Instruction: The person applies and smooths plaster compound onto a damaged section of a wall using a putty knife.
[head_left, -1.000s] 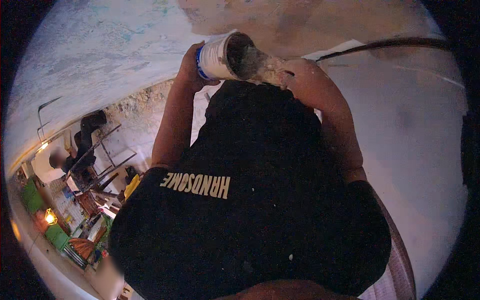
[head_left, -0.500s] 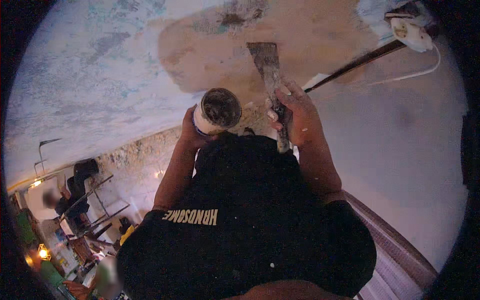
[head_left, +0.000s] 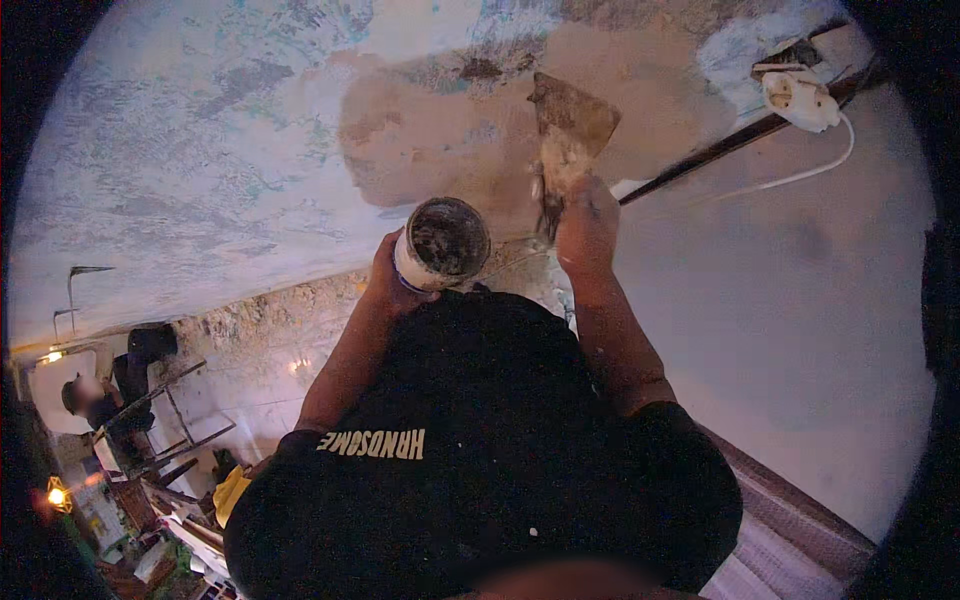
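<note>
My left hand [head_left: 384, 272] is wrapped round a small white tub [head_left: 418, 262], its mouth tilted up. Dark grey, paste-like stuff coats the inside of the tub. In my right hand [head_left: 590, 222] is a putty knife [head_left: 576, 118] with a wide, smeared blade, held by its handle. The blade lies over a damp-looking brown patch [head_left: 430, 130] on the wall; whether it touches the surface I cannot tell. Motion smears my right fingers a little.
A white double socket [head_left: 800, 98] with a cable hangs at the upper right, beside a dark strip [head_left: 715, 150]. Rough whitish wall [head_left: 200, 190] spreads at the left. At the lower left are a person [head_left: 125, 400], a metal frame [head_left: 185, 425] and a lit lamp [head_left: 58, 495].
My right hand has moved up and turned the putty knife, so its blade faces me more broadly over the brown patch. My left hand still holds the tub, slightly lower in view.
</note>
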